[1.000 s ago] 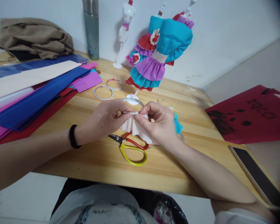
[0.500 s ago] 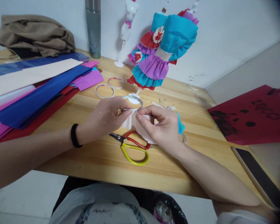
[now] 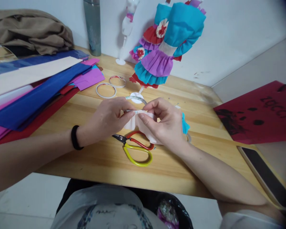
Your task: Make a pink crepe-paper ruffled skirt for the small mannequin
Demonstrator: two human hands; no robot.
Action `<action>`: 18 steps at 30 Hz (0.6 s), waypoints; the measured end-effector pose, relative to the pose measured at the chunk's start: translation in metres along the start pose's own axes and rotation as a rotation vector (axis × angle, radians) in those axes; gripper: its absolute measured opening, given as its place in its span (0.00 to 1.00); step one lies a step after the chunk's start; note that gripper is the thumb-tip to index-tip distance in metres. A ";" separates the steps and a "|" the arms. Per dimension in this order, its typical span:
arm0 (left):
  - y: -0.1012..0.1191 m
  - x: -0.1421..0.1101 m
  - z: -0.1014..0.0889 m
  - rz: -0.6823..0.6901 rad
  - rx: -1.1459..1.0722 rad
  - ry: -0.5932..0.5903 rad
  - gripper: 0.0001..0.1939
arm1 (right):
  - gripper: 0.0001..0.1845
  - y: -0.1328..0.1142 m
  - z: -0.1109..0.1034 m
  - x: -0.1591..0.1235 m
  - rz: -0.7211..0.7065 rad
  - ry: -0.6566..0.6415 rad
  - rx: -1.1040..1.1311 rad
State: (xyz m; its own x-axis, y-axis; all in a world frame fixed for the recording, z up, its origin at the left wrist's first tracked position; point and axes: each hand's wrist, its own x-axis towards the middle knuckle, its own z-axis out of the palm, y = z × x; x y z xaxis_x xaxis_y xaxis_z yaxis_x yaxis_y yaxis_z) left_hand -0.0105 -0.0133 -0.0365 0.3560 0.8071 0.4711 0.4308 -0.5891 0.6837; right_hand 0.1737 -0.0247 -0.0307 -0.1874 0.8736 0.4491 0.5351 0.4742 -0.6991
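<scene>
My left hand (image 3: 109, 115) pinches the upper edge of a piece of white paper (image 3: 131, 122), which hangs in soft folds. On the same edge, close to the left thumb, the fingers of my right hand (image 3: 165, 121) are also pinched together. A thin pale strip with small printed marks (image 3: 136, 98) arches up between both hands; its ends are hidden behind my fingers. Below the paper lies a pair of scissors (image 3: 125, 139) with one red and one yellow handle, its handles apart. A bit of turquoise paper (image 3: 185, 124) shows beyond my right hand.
Two tape rings (image 3: 106, 90) lie behind my left hand. Colored paper sheets (image 3: 45, 86) pile up at left. A doll stand in a ruffled paper dress (image 3: 157, 65) rises behind my hands. A phone (image 3: 262, 175) and a red bag (image 3: 255, 111) are at right.
The fingers of my right hand have risen slightly and closed on the paper edge nearer the left thumb. The strip's arch looks flatter. The whole view has shifted a little.
</scene>
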 end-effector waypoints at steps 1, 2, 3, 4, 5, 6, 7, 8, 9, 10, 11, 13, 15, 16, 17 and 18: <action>0.000 0.000 0.000 -0.006 0.003 -0.003 0.07 | 0.05 0.001 0.000 0.000 0.011 -0.001 0.022; 0.001 0.000 0.000 -0.008 0.004 -0.002 0.07 | 0.06 0.001 0.001 0.001 0.025 -0.007 0.048; 0.001 0.000 0.000 -0.005 0.000 -0.004 0.07 | 0.07 0.002 0.001 0.001 0.040 -0.020 0.075; 0.001 0.000 0.000 0.004 -0.009 -0.002 0.07 | 0.08 0.002 0.001 0.001 0.059 -0.036 0.103; 0.001 0.000 0.000 0.015 -0.016 0.002 0.07 | 0.09 0.003 0.001 0.002 0.081 -0.053 0.130; 0.001 0.000 0.000 0.031 -0.015 0.002 0.07 | 0.10 0.003 0.001 0.002 0.104 -0.070 0.152; 0.001 0.000 0.000 0.049 -0.007 0.001 0.07 | 0.09 0.003 0.001 0.003 0.126 -0.082 0.168; 0.000 0.001 -0.001 0.067 0.008 -0.006 0.07 | 0.09 0.004 0.001 0.003 0.145 -0.092 0.179; 0.000 0.001 -0.001 0.089 0.026 -0.018 0.08 | 0.07 0.004 0.001 0.004 0.163 -0.101 0.190; 0.000 0.002 -0.002 0.111 0.046 -0.033 0.09 | 0.06 0.004 0.001 0.005 0.182 -0.114 0.204; 0.000 0.002 -0.002 0.130 0.060 -0.046 0.09 | 0.06 0.005 0.001 0.006 0.199 -0.129 0.221; -0.001 0.003 -0.003 0.144 0.080 -0.070 0.09 | 0.06 0.005 0.001 0.007 0.229 -0.156 0.257; -0.001 0.005 -0.004 0.145 0.089 -0.072 0.07 | 0.07 0.005 0.001 0.008 0.261 -0.177 0.287; 0.000 0.005 -0.005 0.139 0.089 -0.074 0.06 | 0.08 0.004 0.001 0.008 0.280 -0.184 0.301; 0.001 0.005 -0.005 0.131 0.084 -0.078 0.06 | 0.08 0.004 0.000 0.008 0.303 -0.187 0.318; 0.002 0.005 -0.006 0.118 0.073 -0.087 0.06 | 0.08 0.004 0.000 0.009 0.327 -0.193 0.335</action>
State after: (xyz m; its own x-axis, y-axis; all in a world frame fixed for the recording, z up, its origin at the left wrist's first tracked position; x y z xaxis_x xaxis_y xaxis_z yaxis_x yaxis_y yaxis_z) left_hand -0.0126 -0.0101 -0.0298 0.4769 0.7273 0.4935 0.4399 -0.6836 0.5823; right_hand 0.1739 -0.0153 -0.0293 -0.2201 0.9715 0.0874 0.3033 0.1533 -0.9405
